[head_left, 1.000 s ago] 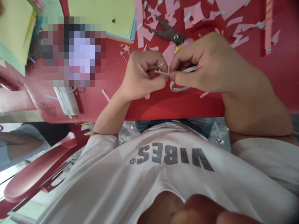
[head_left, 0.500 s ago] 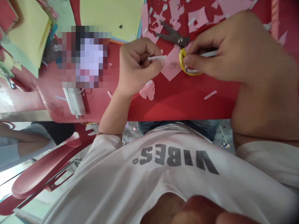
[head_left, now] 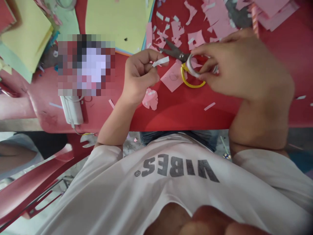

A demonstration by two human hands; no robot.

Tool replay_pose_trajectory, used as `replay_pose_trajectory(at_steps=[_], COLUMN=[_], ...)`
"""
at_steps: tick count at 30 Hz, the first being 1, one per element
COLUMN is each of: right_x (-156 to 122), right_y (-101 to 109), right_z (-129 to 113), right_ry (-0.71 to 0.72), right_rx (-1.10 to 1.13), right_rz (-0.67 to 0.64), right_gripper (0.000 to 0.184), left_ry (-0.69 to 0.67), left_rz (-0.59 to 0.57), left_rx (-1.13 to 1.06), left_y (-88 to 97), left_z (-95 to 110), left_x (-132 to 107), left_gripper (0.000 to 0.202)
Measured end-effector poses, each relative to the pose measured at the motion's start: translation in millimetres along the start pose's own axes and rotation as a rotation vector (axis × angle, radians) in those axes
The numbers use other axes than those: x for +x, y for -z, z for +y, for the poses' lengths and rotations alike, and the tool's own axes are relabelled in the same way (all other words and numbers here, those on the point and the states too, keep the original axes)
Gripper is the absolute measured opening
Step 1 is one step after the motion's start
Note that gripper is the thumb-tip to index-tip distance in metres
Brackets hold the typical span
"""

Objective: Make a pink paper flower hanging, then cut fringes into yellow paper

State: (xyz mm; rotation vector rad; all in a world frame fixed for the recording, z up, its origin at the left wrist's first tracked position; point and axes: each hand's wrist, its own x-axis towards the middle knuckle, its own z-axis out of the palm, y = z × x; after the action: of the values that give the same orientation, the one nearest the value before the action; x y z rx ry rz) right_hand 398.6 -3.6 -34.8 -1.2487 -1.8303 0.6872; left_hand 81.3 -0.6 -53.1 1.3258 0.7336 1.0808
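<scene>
My left hand [head_left: 140, 76] is closed, pinching a short white paper strip [head_left: 160, 61] between thumb and forefinger above the red table [head_left: 186, 111]. My right hand [head_left: 241, 67] is closed on a curled white paper strip [head_left: 192, 69]. Its fingertips rest right over the yellow handle loop [head_left: 192, 85] of the scissors [head_left: 174, 51]. A pink paper square [head_left: 172, 77] lies between the two hands. A crumpled pink paper piece [head_left: 150, 99] sits just below my left hand.
Pink paper scraps [head_left: 215, 19] litter the far side of the table. Yellow-green sheets [head_left: 117, 19] lie at the back left. A white device [head_left: 71, 109] sits at the table's near edge. A red chair [head_left: 36, 182] and another person's arm [head_left: 12, 158] are at lower left.
My hands were joined on the white strip and have moved apart. The left keeps a short piece; the right has carried the curled piece right and away, onto the scissors' yellow handle.
</scene>
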Motion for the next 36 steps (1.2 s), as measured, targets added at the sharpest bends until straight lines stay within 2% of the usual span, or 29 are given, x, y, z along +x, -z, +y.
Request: replay_pose_trajectory(at_steps=[2, 4, 5, 8, 10, 11, 13, 15, 17, 18, 22, 24, 26, 28, 30, 33, 36], right_x=[-2.0, -2.8, -2.6, -0.6, -0.3, -1.0, -4.0, -7.9, -11.1, -12.3, -15.2, -16.8, -19.0, -21.2, -22.6, -21.3, -16.1], right_y=[-12.8, -19.9, -21.1, -17.2, -13.5, -13.0, -15.8, -22.8, -30.8, -34.1, -40.1, -39.6, -38.9, -39.8, -43.4, -53.4, -62.2], right_z=[9.0, 6.5, 0.5, -33.4, -61.7, -74.8, -95.0, -105.6, -108.4, -108.2, -107.6, -109.7, -111.7, -111.3, -107.1, -95.3, -83.9], right_ry=[0.066, 0.103, 0.106, 0.102, 0.077, 0.071, 0.130, 0.132, 0.118, 0.124, 0.196, 0.231, 0.257, 0.269, 0.239, 0.141, 0.159], right_rx=[-0.219, -0.424, -0.484, -0.560, -0.471, -0.367, -0.102, 0.038, 0.068, 0.063, -0.004, -0.032, -0.011, 0.044, 0.086, 0.142, 0.241], right_rz=[-0.062, -0.093, -0.080, -0.033, -0.021, -0.036, 0.002, 0.030, 0.050, 0.063, 0.118, 0.150, 0.210, 0.283, 0.349, 0.404, 0.424], right_gripper=[0.067, 0.054, 0.045, 0.034, 0.015, 0.013, 0.021, 0.019, 0.005, 0.005, 0.011, 0.014, 0.017, 0.020, 0.020, 0.024, 0.028], left_ry=[-0.002, -0.004, 0.002, 0.017, 0.039, 0.050, 0.080, 0.087, 0.096, 0.109, 0.187, 0.180, 0.091, -0.056, -0.157, -0.175, -0.196], left_rz=[-0.012, 0.006, 0.010, 0.034, 0.063, 0.092, 0.118, 0.109, 0.093, 0.100, 0.199, 0.213, 0.181, 0.162, 0.204, 0.244, 0.264], left_rx=[-0.001, -0.006, -0.007, 0.000, 0.057, 0.101, 0.193, 0.243, 0.263, 0.268, 0.248, 0.215, 0.151, 0.010, -0.190, -0.306, -0.285], left_y=[-0.7, -2.0, -2.8, -5.8, -9.4, -12.0, -18.2, -24.3, -28.5, -29.5, -27.6, -25.8, -25.5, -26.6, -27.4, -23.4, -14.3], left_z=[-0.8, -1.7, -2.4, -4.2, -2.5, 0.0, 7.4, 15.5, 20.4, 21.1, 18.2, 21.6, 32.5, 49.5, 67.6, 86.6, 92.1], left_x=[0.2, 0.7, 1.0, 0.9, -1.2, -3.1, -8.0, -13.0, -16.4, -17.2, -15.6, -12.9, -9.2, -4.8, -0.3, 4.5, -0.5], left_gripper=[0.054, 0.055, 0.056, 0.057, 0.052, 0.047, 0.034, 0.023, 0.016, 0.014, 0.009, 0.012, 0.022, 0.023, 0.022, 0.026, 0.027])
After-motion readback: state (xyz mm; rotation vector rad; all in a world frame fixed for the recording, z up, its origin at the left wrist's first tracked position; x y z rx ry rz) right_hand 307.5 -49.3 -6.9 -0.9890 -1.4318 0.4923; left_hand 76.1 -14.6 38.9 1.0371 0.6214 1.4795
